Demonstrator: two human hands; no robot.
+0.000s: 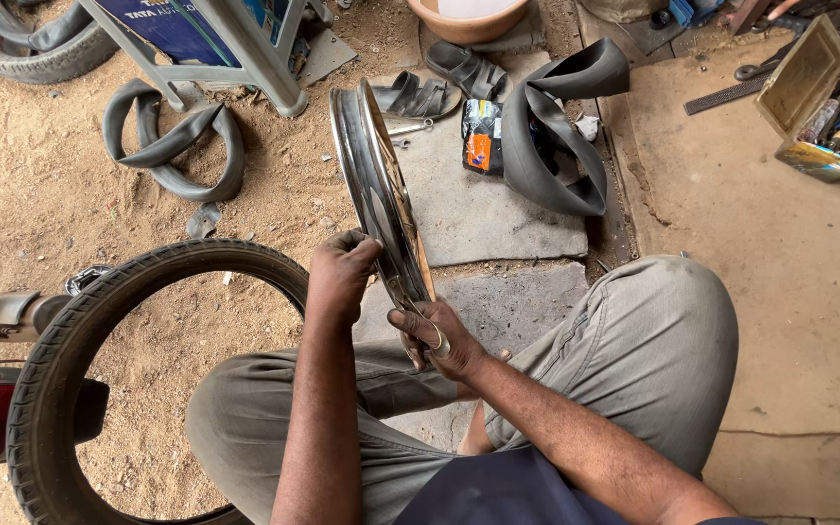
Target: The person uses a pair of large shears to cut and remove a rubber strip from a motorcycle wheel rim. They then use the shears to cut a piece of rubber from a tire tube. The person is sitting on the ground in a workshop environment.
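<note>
The left hand (340,274) is closed over the near edge of a chrome wheel rim (378,190), which stands upright on edge between the person's knees, while the right hand (437,337) curls around the rim's lower part just beside it, seemingly pinching a small metal piece (too small to make out). A black tyre (51,360) stands to the left of the left hand, and a folded inner tube (546,126) lies on the ground beyond the right hand.

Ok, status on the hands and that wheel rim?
Left hand gripping the wheel rim, upright on edge. Right hand holds its lower edge. Loose tyre stands beside, apart.
</note>
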